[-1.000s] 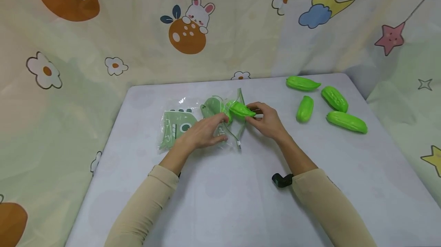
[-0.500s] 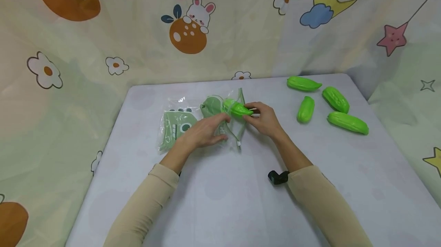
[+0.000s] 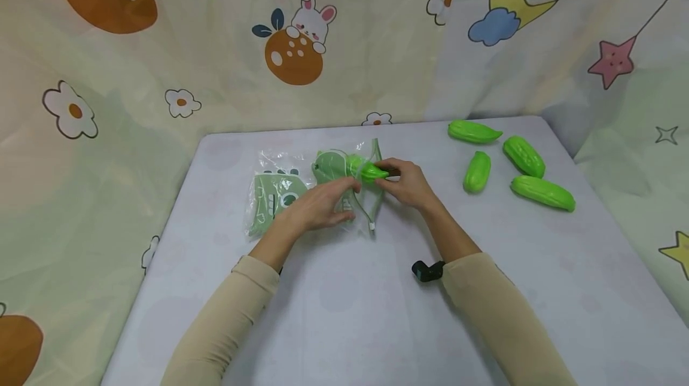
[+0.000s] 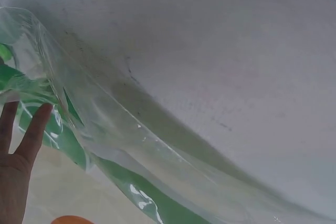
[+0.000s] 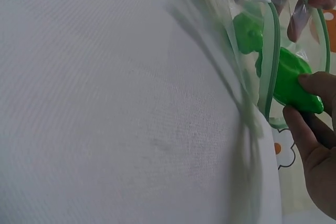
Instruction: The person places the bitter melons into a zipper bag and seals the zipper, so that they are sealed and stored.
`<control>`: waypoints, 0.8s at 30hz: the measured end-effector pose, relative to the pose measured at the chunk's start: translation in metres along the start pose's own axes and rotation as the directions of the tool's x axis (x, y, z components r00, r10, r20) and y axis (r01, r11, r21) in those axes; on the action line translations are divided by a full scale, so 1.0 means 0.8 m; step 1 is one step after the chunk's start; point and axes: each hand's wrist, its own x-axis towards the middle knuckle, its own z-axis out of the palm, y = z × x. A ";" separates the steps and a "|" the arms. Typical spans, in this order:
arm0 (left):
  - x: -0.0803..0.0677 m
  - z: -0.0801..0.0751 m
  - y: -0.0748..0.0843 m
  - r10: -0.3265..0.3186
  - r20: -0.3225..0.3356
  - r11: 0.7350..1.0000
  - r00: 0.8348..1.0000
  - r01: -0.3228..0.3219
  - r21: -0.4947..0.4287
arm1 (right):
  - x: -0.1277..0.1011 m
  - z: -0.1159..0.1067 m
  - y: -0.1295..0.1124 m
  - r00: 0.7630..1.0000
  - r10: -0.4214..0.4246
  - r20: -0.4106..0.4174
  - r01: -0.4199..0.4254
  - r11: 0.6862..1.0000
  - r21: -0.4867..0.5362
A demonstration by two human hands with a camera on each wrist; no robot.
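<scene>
Two hands (left (image 3: 317, 206), right (image 3: 410, 185)) gripping zip bag (image 3: 301, 188) and green gourd (image 3: 371, 170).

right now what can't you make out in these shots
- Head view: the bag print, too small and half covered by the left hand.
- Left wrist view: the bag's contents, blurred by glare.
- Right wrist view: the green toy, its tip under the right hand.
</scene>
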 end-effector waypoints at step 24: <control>-0.002 0.000 -0.004 0.024 -0.010 1.000 1.000 -0.024 -0.011 | 0.014 0.014 -0.009 1.000 0.022 0.012 -0.022 1.000 0.000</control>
